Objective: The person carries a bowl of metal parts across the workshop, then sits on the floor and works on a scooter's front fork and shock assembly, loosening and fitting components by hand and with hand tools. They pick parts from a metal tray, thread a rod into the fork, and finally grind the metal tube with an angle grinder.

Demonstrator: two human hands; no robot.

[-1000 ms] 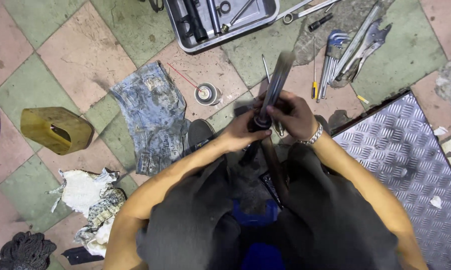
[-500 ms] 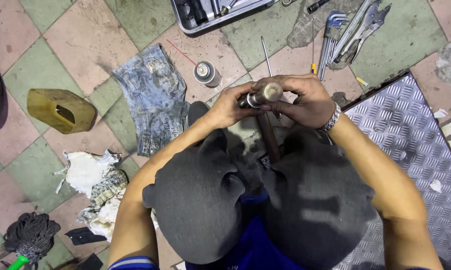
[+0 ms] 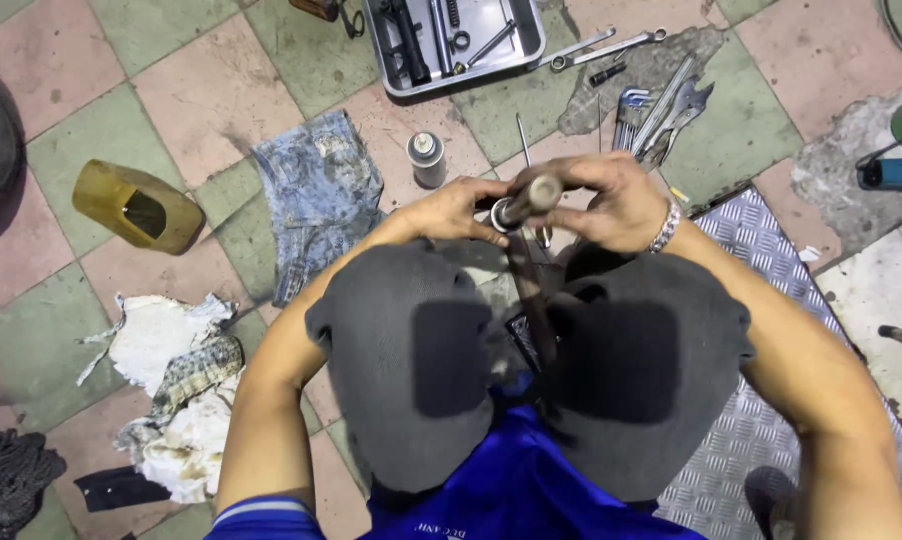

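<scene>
Both hands clamp one rod (image 3: 527, 198): left hand (image 3: 458, 210) closed around its ringed collar, right hand (image 3: 611, 203) wrapped over the tip, likely steadying it (shaft running down between the knees). Since half a second ago the hands have barely shifted; spray can (image 3: 427, 158) and tray (image 3: 531, 45) sit beyond.
</scene>
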